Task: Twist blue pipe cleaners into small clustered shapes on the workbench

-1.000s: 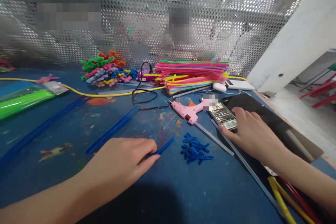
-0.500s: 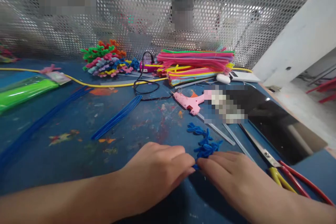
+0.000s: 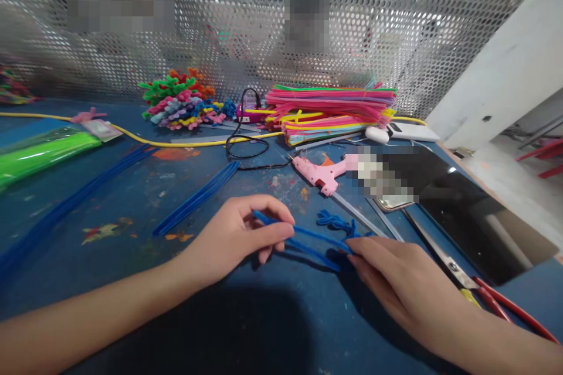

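Between my hands stretches a blue pipe cleaner (image 3: 314,235), bent so that two strands run side by side above the table. My left hand (image 3: 255,231) pinches its left part between thumb and fingers, and a short end sticks up past them. My right hand (image 3: 391,269) is closed on the other end, its fingertips partly hiding the strands. Just behind the right hand lie twisted blue pipe cleaner pieces (image 3: 336,221), partly covered by it. A bundle of straight blue pipe cleaners (image 3: 197,196) lies beyond my left hand.
A pink glue gun (image 3: 319,174) with a clear glue stick lies ahead. Scissors (image 3: 457,272) and a dark glossy tablet (image 3: 475,217) are at right. Stacked colourful pipe cleaners (image 3: 329,102) stand against the perforated metal screen (image 3: 246,41). A yellow cable (image 3: 189,143) crosses the table.
My hands, close together and low before, have moved apart and my left hand has risen. The doubled blue pipe cleaner now shows between them.
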`<state>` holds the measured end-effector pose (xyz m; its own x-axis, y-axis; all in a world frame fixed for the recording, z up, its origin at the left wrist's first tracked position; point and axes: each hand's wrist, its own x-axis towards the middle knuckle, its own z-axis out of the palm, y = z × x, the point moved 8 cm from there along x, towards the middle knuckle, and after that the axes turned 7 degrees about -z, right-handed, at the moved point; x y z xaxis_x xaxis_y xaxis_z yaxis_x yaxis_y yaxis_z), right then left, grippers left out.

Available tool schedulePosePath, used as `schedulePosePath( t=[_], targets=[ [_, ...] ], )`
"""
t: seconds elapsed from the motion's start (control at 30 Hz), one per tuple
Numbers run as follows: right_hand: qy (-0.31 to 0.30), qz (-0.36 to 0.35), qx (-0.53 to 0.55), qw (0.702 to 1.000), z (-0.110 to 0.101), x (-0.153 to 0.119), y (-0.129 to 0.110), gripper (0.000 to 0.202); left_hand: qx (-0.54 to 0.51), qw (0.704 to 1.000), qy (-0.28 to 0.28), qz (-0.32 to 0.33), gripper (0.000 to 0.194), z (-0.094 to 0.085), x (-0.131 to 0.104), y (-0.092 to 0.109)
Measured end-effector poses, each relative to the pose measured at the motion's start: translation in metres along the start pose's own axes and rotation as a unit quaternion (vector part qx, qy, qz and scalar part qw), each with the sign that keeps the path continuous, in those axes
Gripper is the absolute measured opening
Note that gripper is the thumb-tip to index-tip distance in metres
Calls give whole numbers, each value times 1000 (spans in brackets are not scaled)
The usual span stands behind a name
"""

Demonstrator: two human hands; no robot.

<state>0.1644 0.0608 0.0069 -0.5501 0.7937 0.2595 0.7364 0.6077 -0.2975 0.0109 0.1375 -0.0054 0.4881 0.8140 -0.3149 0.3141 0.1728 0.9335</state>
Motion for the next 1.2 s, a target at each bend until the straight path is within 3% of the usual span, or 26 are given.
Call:
schedulePosePath(
  t=[0.17,0.33,0.4,0.47,0.57,0.67,0.93,1.2],
  targets=[
    [28,-8,52,998,-9,3,-1,16,-245,969,-19,1,18,-4,0,3],
    [9,-4,58,998,-5,4,1,16,-323,945,-46,-21,18,3,-3,5],
    [23,25,6,999,-6,1,5,17,-323,944,-52,-30,20,5,-3,3],
    [13,50,-20,998,-6,-3,7,35,-306,950,-54,-39,22,5,-3,0],
    [-87,31,25,995,5,-6,-4,71,-274,958,-69,-51,21,7,-3,-5],
    [-162,2,68,984,12,-7,-17,82,-262,959,-92,-57,22,13,-2,-9],
    [-139,9,32,990,19,-8,-8,74,-277,956,-77,-56,30,12,1,-11],
    [-84,-96,-8,992,32,22,-17,43,-237,968,-79,-27,42,13,10,-15]
  ],
)
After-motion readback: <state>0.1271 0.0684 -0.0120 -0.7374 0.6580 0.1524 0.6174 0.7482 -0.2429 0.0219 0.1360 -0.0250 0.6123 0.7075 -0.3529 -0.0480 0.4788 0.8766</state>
